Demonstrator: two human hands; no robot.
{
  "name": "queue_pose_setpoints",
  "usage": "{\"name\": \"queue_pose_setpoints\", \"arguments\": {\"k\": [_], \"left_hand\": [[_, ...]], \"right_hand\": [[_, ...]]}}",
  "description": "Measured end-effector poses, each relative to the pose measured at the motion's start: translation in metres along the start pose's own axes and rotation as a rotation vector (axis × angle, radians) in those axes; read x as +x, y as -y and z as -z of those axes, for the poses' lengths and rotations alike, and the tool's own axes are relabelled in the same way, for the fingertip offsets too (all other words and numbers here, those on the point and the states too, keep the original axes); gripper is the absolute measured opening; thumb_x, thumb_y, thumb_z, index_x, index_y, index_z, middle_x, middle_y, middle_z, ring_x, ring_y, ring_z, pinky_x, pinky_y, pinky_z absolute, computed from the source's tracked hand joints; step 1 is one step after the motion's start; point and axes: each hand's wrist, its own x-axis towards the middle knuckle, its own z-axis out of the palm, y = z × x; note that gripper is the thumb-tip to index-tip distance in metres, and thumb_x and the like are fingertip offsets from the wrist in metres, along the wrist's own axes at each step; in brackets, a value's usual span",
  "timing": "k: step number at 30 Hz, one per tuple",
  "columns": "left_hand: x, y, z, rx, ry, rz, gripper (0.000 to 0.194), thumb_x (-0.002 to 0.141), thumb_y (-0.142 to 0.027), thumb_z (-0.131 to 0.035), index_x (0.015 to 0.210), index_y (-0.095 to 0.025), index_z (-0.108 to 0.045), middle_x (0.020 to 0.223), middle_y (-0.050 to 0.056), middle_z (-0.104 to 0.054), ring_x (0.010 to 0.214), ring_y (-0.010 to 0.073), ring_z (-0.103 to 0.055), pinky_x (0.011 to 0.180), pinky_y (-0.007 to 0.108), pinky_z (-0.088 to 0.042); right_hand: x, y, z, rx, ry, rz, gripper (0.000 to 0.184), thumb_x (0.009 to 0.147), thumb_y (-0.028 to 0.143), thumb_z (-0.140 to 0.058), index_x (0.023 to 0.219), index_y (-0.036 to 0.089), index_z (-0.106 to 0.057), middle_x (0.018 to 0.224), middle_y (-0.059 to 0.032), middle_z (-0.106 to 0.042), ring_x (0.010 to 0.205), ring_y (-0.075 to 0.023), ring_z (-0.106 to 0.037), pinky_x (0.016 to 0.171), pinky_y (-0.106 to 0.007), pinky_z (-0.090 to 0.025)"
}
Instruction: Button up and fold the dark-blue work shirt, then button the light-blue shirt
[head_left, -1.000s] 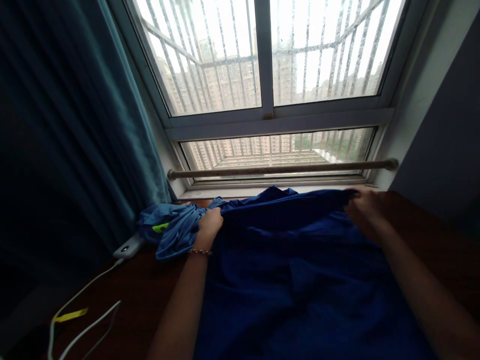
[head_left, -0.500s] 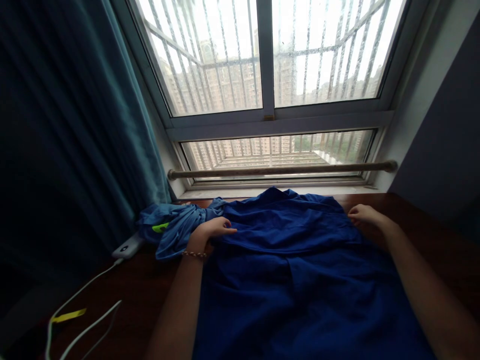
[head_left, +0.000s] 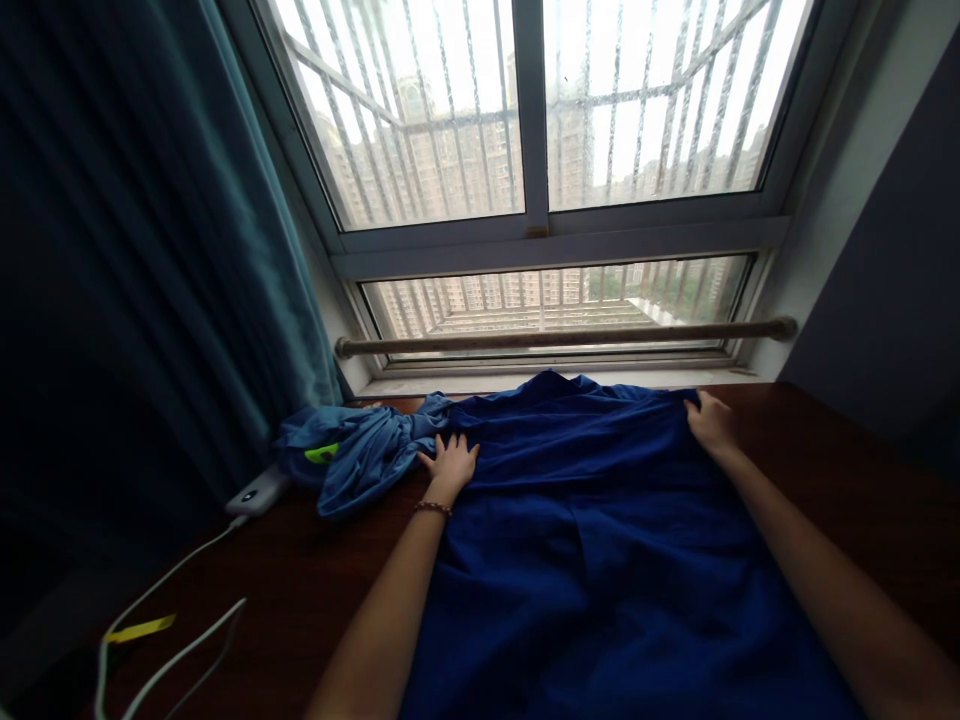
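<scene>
A dark blue shirt lies spread over the brown wooden surface, its upper end near the window and its lower part running out of view. My left hand rests on the shirt's upper left edge, fingers spread. At the upper right corner, my right hand pinches the fabric between thumb and fingers, pulling that corner outward. Beside my left hand lies a bunched lighter blue garment with a bright green patch, touching the shirt's left side.
A white power strip with a white cable sits at the left, near a yellow tag. The blue curtain hangs on the left. A horizontal rail crosses in front of the barred window.
My left hand has turned from a loose curl to lying flat with fingers spread. My right hand has moved up and taken hold of the shirt's corner, drawing the upper cloth straighter.
</scene>
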Motion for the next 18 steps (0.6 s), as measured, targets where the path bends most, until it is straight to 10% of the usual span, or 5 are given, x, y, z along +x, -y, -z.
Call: {"name": "queue_pose_setpoints", "arguments": {"k": [8,12,18], "left_hand": [[-0.008,-0.017,-0.006,0.211,-0.286,0.109,0.051,0.085,-0.04,-0.029,0.12,-0.008,-0.049,0.131,0.021,-0.039,0.127,0.0395,-0.016,0.092,0.068,-0.013],[-0.013,-0.033,0.001,0.259,-0.319,0.113,0.044,0.084,-0.028,-0.035,0.12,-0.007,-0.048,0.132,0.023,-0.037,0.124,0.0415,-0.022,0.09,0.069,-0.015],[-0.015,-0.055,-0.009,0.108,-0.081,-0.491,0.041,0.088,-0.036,-0.027,0.125,-0.026,-0.043,0.137,0.005,-0.036,0.127,0.0229,-0.027,0.103,0.05,-0.018]], "right_hand": [[-0.019,-0.003,-0.017,-0.113,-0.033,-0.05,0.026,0.084,0.029,-0.043,0.093,0.011,-0.059,0.083,-0.0156,-0.06,0.074,-0.0295,-0.059,0.062,-0.038,-0.044],[-0.026,0.006,-0.017,-0.147,-0.145,0.052,0.031,0.085,0.026,-0.04,0.108,0.009,-0.053,0.106,-0.0207,-0.052,0.096,-0.0345,-0.051,0.075,-0.045,-0.041],[-0.033,0.033,-0.027,0.029,-0.112,0.587,0.041,0.087,0.038,-0.039,0.119,0.016,-0.049,0.126,-0.0108,-0.044,0.116,-0.0243,-0.037,0.097,-0.036,-0.03]]}}
